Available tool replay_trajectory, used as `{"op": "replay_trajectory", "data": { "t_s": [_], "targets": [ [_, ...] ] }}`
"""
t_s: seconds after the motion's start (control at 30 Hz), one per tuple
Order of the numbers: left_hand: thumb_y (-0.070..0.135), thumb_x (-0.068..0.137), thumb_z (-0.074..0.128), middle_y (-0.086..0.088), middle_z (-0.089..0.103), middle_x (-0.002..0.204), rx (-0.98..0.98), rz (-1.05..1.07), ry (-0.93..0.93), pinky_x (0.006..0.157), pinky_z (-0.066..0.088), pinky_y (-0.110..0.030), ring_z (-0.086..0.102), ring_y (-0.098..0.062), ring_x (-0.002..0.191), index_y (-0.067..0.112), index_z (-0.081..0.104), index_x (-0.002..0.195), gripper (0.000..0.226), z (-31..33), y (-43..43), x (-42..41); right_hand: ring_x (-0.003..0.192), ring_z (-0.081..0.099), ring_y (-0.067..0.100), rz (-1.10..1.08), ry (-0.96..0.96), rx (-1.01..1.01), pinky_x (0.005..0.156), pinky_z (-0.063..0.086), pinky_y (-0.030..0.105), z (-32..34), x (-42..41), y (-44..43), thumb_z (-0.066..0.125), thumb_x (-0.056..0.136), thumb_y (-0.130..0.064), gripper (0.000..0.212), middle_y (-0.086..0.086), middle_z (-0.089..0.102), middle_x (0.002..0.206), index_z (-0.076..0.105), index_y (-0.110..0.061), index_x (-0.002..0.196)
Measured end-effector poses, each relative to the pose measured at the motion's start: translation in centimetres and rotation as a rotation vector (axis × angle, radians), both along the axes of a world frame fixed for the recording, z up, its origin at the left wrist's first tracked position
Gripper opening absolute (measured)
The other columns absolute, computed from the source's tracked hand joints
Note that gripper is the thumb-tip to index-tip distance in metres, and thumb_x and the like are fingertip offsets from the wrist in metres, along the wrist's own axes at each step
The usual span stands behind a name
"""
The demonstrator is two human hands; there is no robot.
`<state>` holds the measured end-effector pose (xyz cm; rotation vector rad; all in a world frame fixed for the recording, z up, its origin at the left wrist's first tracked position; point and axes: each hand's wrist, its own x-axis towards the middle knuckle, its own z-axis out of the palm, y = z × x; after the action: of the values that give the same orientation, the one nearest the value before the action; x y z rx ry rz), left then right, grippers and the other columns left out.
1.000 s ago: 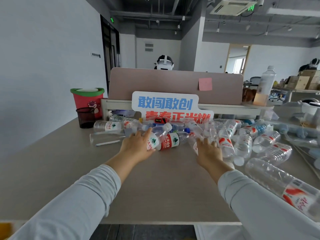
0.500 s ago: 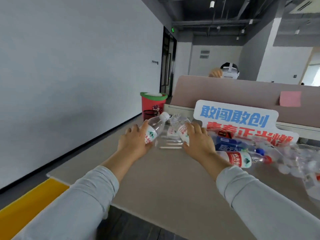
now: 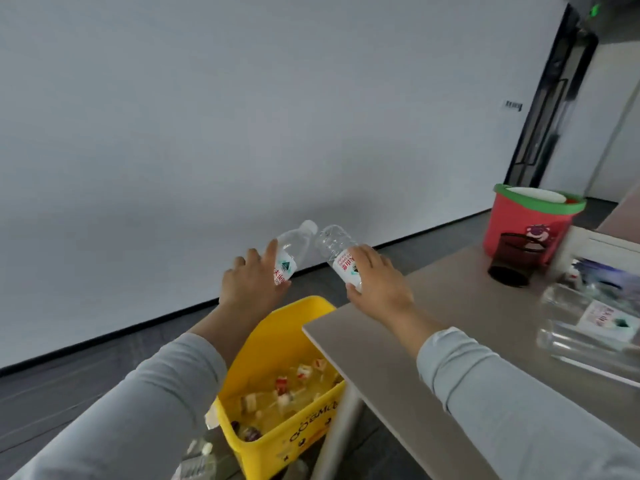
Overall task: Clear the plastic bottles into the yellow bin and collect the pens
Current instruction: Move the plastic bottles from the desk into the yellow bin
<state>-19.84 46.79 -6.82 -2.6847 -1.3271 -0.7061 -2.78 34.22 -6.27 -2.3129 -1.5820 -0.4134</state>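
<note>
While half a second before you held both bottles over the desk in front of the blue-and-red sign, your view had swung left and your hands had carried them out past the desk's corner, so that the sign dropped out of the frame. Your left hand (image 3: 251, 284) sat at the centre of the frame with its fingers clamped on a clear bottle with a white cap (image 3: 290, 252), tilted up and to the right. Your right hand (image 3: 375, 282), just to the right of it, had its fingers clamped on a clear bottle with no cap showing (image 3: 337, 249), tilted up and to the left, so the two bottle tops nearly met. Both bottles looked empty and carried white labels with red lettering.

Below your hands, in the lower centre, stood the yellow bin (image 3: 298, 434), tucked against the edge of the desk (image 3: 446, 306). It held a layer of clear bottles with red-and-white labels (image 3: 287, 389). At the right of the frame a dark mesh pen cup (image 3: 512, 263) stood on the desk in front of a red bucket with a green rim (image 3: 530, 220); their contents could not be made out. More clear bottles (image 3: 585, 327) lay blurred at the right edge.
</note>
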Motion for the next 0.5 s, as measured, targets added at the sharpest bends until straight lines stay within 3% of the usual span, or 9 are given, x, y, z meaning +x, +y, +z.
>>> {"op": "replay_trajectory", "data": {
  "t_s": [0.23,0.5],
  "targets": [
    [0.054,0.089,0.051,-0.011,0.045,0.131,-0.061,0.195,0.082,0.088,0.048,-0.038,0.051,-0.027,0.115,0.023,0.008,0.147,0.079,-3.1,7.2,-4.5,0.119,0.044,0.026,0.216,0.020,-0.037,0.085,0.050,0.033,-2.7,-2.2,11.6,0.055,0.091,-0.031,0.057,0.004,0.031,0.145,0.027,-0.018,0.139],
    [0.053,0.090,0.050,-0.013,0.045,0.128,-0.164,0.265,0.094,0.083,0.048,-0.038,0.051,-0.029,0.112,0.022,0.006,0.147,0.078,-7.7,11.9,-3.0,0.117,0.044,0.030,0.263,0.115,-0.048,0.086,0.050,0.038,-5.5,-0.5,18.1,0.061,0.088,-0.027,0.057,0.007,0.036,0.140,0.031,-0.017,0.135]
  ]
}}
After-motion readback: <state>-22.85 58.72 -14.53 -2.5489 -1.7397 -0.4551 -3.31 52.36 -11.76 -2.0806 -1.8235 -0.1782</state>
